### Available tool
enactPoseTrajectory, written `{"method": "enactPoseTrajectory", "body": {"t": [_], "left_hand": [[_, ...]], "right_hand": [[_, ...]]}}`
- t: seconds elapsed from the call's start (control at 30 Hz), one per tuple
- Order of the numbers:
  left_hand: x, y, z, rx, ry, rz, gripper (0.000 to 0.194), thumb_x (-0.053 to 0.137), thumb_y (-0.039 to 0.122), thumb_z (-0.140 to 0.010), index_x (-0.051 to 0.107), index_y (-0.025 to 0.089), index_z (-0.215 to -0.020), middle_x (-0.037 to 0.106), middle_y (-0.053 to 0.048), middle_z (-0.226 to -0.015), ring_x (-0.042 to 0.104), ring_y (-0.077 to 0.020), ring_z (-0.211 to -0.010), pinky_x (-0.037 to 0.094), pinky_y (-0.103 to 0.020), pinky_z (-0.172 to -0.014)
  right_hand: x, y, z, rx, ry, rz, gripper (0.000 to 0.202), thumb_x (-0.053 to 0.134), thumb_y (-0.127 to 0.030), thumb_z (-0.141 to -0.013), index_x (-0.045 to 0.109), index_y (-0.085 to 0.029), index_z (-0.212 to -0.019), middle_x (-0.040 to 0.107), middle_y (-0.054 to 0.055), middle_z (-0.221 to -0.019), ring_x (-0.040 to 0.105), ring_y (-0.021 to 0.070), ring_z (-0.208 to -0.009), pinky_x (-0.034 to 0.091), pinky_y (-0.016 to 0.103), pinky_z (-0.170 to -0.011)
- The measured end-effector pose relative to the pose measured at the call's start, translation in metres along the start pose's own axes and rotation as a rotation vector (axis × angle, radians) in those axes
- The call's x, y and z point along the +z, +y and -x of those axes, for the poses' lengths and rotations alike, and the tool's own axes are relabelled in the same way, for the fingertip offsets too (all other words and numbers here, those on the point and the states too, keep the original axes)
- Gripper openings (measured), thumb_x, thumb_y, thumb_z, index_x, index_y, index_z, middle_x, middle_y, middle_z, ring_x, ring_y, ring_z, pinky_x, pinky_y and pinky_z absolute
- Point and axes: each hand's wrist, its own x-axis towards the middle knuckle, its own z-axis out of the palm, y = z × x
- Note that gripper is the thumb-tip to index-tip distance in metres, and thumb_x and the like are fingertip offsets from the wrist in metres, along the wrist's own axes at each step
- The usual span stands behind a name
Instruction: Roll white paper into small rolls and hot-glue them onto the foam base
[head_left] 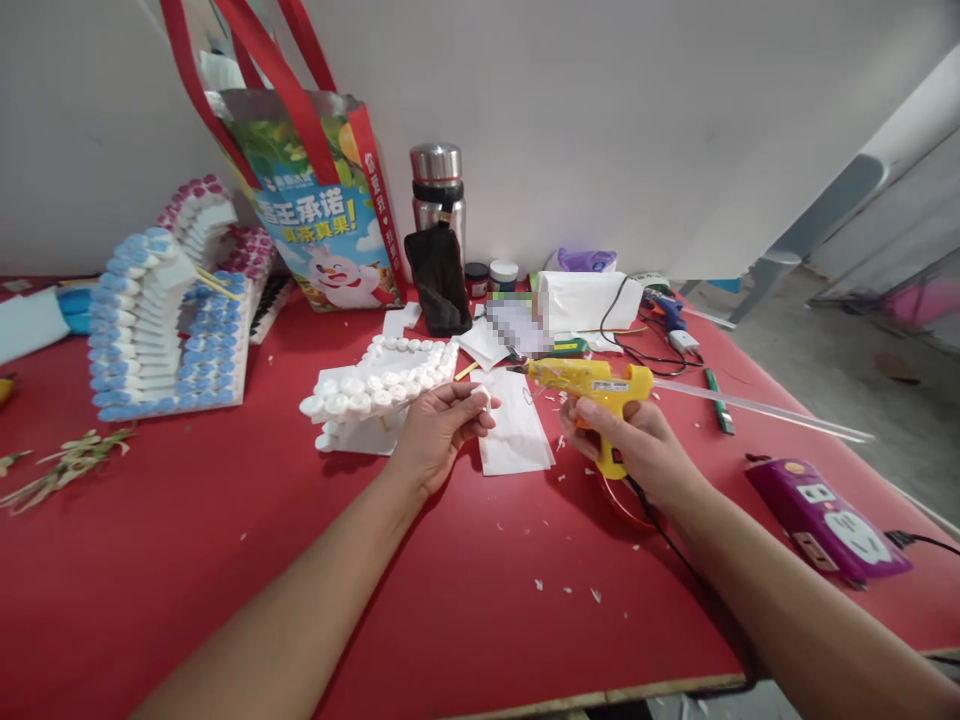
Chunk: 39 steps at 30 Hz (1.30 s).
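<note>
Red tabletop (450, 620), right hand (651, 442) gripping a yellow hot-glue gun (585, 377), left hand (439, 428) pinching a white piece (485, 394), partly hidden!

A printed carrier bag (330, 235) with red straps (306, 110) stands at the back of the red counter (420, 620), near the pale wall (600, 120). Right of it, a black phone (437, 280) stands before a steel flask (436, 163), two small jars (503, 277) nearby. A purple packet (589, 261), perhaps wipes, is partly hidden. Beyond, a grey chair (832, 225) stands on the floor (847, 350).
</note>
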Motion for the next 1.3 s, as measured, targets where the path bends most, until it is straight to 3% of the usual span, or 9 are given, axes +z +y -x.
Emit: {"method": "enactPoseTrajectory", "body": {"t": [0.3, 0.73, 0.93, 1.3], "left_hand": [[-0.002, -0.005, 0.0, 0.051, -0.021, -0.08, 0.03, 0.088, 0.027, -0.07, 0.072, 0.01, -0.088, 0.077, -0.007, -0.08, 0.065, -0.0082, -0.058, 0.054, -0.021, -0.059], [0.0, -0.004, 0.002, 0.067, -0.047, -0.101, 0.032, 0.088, 0.024, -0.069, 0.07, 0.01, -0.09, 0.078, -0.009, -0.079, 0.067, -0.0107, -0.056, 0.054, -0.022, -0.058], [0.001, -0.005, 0.003, 0.068, -0.046, -0.105, 0.032, 0.089, 0.025, -0.068, 0.07, 0.009, -0.09, 0.078, -0.008, -0.079, 0.067, -0.0107, -0.057, 0.053, -0.022, -0.057], [0.002, -0.003, 0.002, 0.054, -0.036, -0.085, 0.031, 0.088, 0.024, -0.069, 0.072, 0.009, -0.09, 0.078, -0.009, -0.08, 0.066, -0.0094, -0.057, 0.054, -0.021, -0.059]], "right_hand": [[-0.001, 0.002, 0.008, 0.024, -0.037, 0.23, 0.043, 0.059, -0.052, -0.096, 0.051, -0.019, -0.07, 0.046, -0.002, -0.061, 0.042, 0.0116, -0.057, 0.032, 0.029, -0.055], [0.002, 0.005, 0.008, -0.044, -0.013, 0.389, 0.035, 0.061, -0.05, -0.096, 0.059, -0.018, -0.081, 0.049, -0.003, -0.065, 0.042, 0.0098, -0.058, 0.035, 0.024, -0.053], [0.004, 0.003, 0.011, -0.01, -0.001, 0.522, 0.038, 0.058, -0.054, -0.096, 0.065, -0.017, -0.098, 0.04, -0.006, -0.06, 0.035, 0.0097, -0.053, 0.029, 0.025, -0.048], [0.008, -0.004, 0.012, -0.072, -0.015, 0.629, 0.037, 0.055, -0.05, -0.097, 0.069, -0.015, -0.098, 0.04, -0.003, -0.064, 0.034, 0.0113, -0.057, 0.031, 0.026, -0.051]]}}
